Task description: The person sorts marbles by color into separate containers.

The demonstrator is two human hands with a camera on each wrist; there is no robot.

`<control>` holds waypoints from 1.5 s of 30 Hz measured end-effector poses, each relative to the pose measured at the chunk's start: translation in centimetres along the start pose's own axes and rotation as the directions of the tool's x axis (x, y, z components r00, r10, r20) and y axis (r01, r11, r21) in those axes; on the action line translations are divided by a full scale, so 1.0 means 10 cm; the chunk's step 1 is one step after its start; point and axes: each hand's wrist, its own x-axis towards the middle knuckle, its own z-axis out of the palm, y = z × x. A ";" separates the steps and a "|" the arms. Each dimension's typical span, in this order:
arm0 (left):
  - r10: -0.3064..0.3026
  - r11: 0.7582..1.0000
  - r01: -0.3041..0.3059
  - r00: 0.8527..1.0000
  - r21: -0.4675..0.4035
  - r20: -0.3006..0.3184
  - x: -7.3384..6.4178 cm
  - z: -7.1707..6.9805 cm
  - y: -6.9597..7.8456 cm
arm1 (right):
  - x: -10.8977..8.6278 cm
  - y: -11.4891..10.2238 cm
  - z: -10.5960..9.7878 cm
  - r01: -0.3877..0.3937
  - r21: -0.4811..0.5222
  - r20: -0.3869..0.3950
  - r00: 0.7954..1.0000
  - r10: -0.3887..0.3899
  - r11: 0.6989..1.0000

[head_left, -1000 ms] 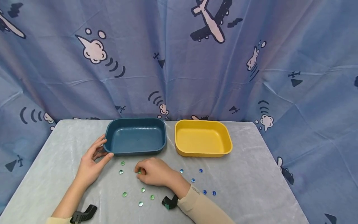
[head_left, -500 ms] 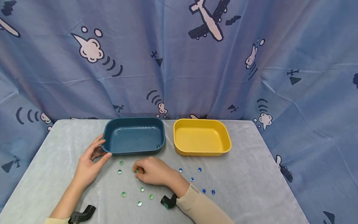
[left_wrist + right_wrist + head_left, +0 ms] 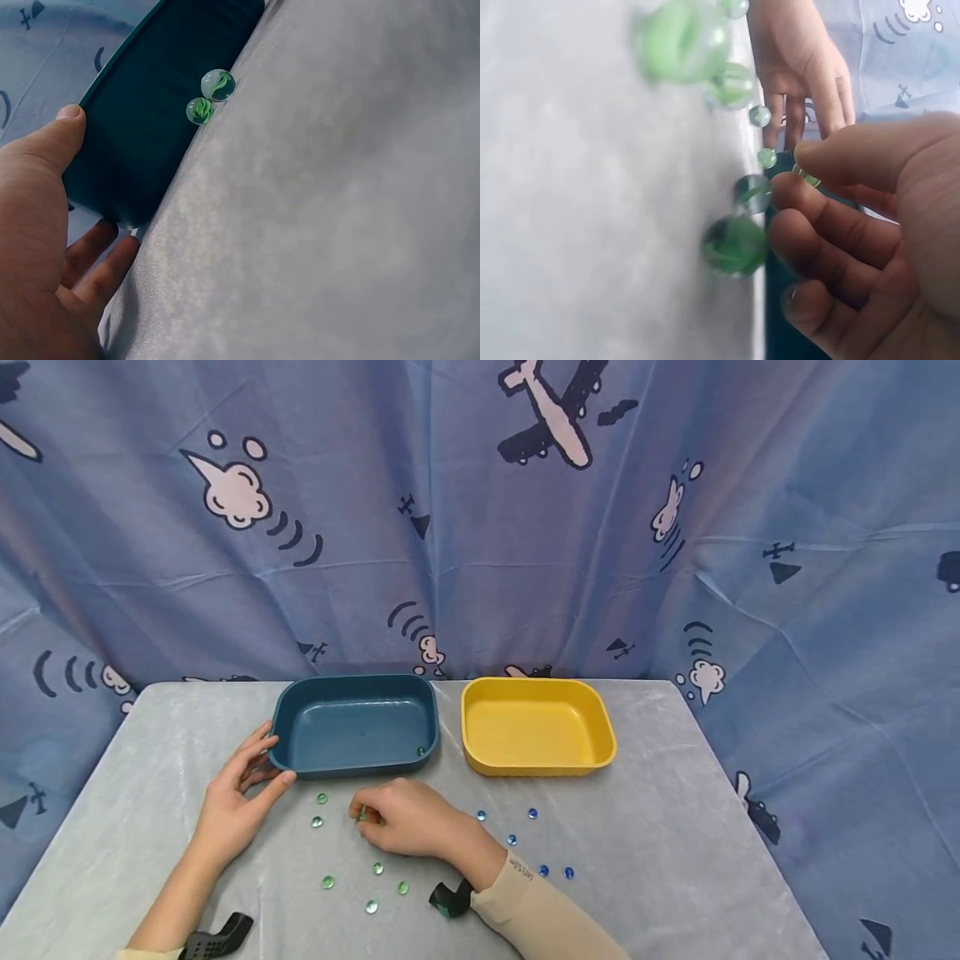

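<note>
In the head view, my left hand (image 3: 234, 814) rests at the left end of the dark teal bin (image 3: 352, 772), its spread thumb and fingers touching the front-left corner. My right hand (image 3: 408, 818) is low over the table in front of that bin. Between its thumb and index finger it pinches a green swirled marble (image 3: 808, 176), partly covered by the fingers. A single green marble (image 3: 421, 751) lies inside the teal bin near its right end. Loose green marbles, several in all, lie around the right hand, among them a clear-green one (image 3: 377, 868) and another (image 3: 322, 798).
A yellow bin (image 3: 540, 771) stands right of the teal one, with a narrow gap between. Several blue marbles (image 3: 512, 839) are scattered below it, close to the right forearm. The grey cloth-covered table (image 3: 660, 860) ends at a blue patterned curtain (image 3: 480, 527).
A green marble has appeared in the teal bin's right end since the earliest frame. Both hands keep nearly the same pose, and the whole head view has drifted slightly left.
</note>
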 end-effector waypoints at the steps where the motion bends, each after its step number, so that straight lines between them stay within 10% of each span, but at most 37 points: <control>1: 0.001 1.000 -0.001 1.000 0.000 0.000 0.00 0.00 0.00 | 0.00 -0.02 -0.01 0.010 -0.008 -0.005 1.000 -0.010 1.000; 23: 0.002 1.000 -0.002 1.000 0.021 -0.002 -0.02 0.02 0.03 | -0.11 -0.28 -0.33 0.153 -0.057 -0.157 0.975 -0.161 0.987; 45: 0.002 1.000 -0.002 1.000 0.020 -0.010 -0.01 0.01 0.03 | -0.30 -0.04 -0.79 0.125 0.033 -0.406 0.908 -0.101 0.992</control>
